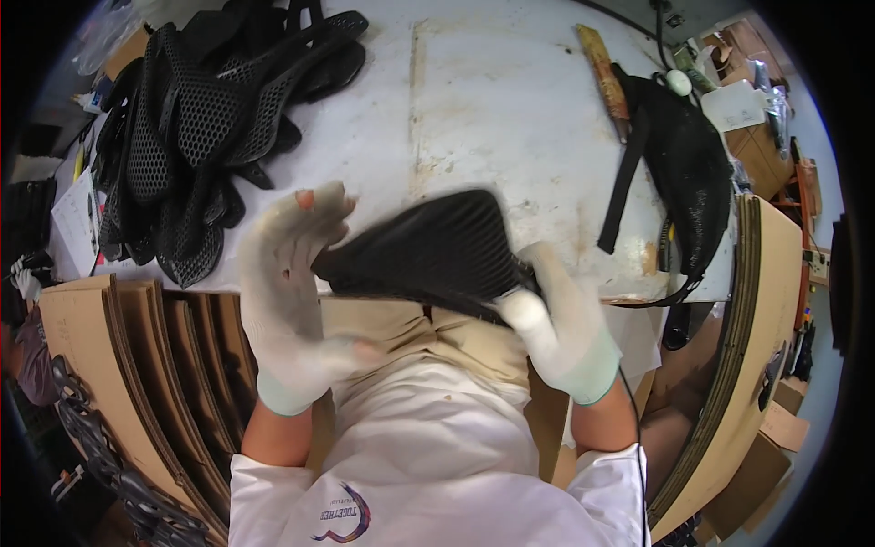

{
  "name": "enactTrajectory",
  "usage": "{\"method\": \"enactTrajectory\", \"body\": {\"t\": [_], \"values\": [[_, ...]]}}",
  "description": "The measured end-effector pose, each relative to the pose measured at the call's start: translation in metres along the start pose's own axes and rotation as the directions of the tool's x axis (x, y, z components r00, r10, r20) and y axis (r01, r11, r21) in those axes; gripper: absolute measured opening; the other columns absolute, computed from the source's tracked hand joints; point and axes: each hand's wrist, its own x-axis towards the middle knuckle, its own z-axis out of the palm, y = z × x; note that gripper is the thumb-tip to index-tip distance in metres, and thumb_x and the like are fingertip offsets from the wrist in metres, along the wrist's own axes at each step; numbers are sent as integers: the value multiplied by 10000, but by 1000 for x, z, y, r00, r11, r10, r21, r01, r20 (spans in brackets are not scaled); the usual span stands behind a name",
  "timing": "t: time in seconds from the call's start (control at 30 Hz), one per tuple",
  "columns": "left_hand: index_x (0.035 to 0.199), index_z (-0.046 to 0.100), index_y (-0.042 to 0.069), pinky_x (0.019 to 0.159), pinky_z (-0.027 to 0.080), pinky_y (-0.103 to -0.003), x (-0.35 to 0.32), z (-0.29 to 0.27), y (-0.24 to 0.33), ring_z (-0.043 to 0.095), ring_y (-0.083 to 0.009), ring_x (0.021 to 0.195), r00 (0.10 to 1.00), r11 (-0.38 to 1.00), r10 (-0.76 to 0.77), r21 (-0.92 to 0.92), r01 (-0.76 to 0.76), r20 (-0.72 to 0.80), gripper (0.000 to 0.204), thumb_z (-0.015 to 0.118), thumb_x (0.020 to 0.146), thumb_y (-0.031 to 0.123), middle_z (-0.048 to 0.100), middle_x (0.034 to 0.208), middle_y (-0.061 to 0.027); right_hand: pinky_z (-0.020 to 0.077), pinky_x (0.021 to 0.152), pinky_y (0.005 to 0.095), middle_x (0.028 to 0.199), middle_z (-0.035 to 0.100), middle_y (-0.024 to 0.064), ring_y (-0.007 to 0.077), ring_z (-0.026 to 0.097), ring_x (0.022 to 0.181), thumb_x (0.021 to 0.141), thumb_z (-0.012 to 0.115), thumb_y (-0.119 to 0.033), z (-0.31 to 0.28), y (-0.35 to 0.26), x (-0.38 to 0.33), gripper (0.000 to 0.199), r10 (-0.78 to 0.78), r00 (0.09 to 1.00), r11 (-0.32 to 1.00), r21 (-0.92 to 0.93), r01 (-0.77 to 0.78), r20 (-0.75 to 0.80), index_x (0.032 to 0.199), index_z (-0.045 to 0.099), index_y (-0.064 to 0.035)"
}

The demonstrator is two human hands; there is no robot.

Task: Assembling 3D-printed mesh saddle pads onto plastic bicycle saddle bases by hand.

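Note:
A black, ribbed mesh piece (424, 246), roughly triangular with a rounded top, is held over the table's near edge. My right hand (561, 324), in a white glove with a pale green cuff, grips its right end, with the thumb on the near side. My left hand (296, 283), gloved alike with bare fingertips showing, is open beside the piece's narrow left end. Its thumb is spread away from the raised fingers. Whether those fingers touch the piece I cannot tell. A heap of similar black honeycomb-mesh pieces (196, 128) covers the table's far left.
On the white worktable (492, 109), a black mesh item with a strap (684, 173) lies at the right beside a worn yellow-brown stick (603, 82). Upright cardboard sheets flank me at left (118, 365) and right (738, 365). A thin cable (629, 392) hangs by my right arm.

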Motion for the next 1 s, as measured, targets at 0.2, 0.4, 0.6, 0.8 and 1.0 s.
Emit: {"method": "enactTrajectory", "body": {"t": [0.2,0.4,0.6,0.8,1.0], "values": [[1627,269,-81,1131,479,-430,-34,29,10,564,-331,1389,826,976,-188,5,219,532,1068,920,800,92,509,1545,-228,454,1090,374,1306,641,166,267,623,1204,1064,501,-603,48,26,-26,830,-12,979,489,855,-173,205,1509,475,98],[1652,140,-126,1023,545,-416,-34,55,32,624,-378,1300,863,908,-239,-214,362,444,985,721,864,-19,466,1532,-310,493,908,307,1122,651,95,160,614,1024,1065,512,-601,56,36,-28,831,-56,919,442,835,-327,390,1548,432,70],[1651,71,-96,1168,420,-438,-46,62,31,512,-353,1387,887,971,-239,78,227,395,1063,650,765,2,442,1506,-261,501,898,324,1119,597,82,171,608,953,1039,514,-696,54,-1,-24,885,3,972,664,726,-177,234,1537,425,30],[1575,248,-62,975,526,-350,-47,70,39,628,-198,1118,922,897,-301,-255,361,244,865,678,824,-62,537,1396,-184,395,1124,385,1378,529,145,246,528,1236,1057,382,-743,81,16,-28,984,-175,957,364,918,-155,231,1559,333,102],[1194,669,-92,693,569,-301,-33,33,56,702,-172,764,740,652,-649,-371,661,176,491,823,728,-96,745,859,-104,344,1210,427,1538,483,272,354,495,1410,1043,562,-553,69,6,-31,1037,-47,981,719,675,163,-187,1632,106,169]]}}
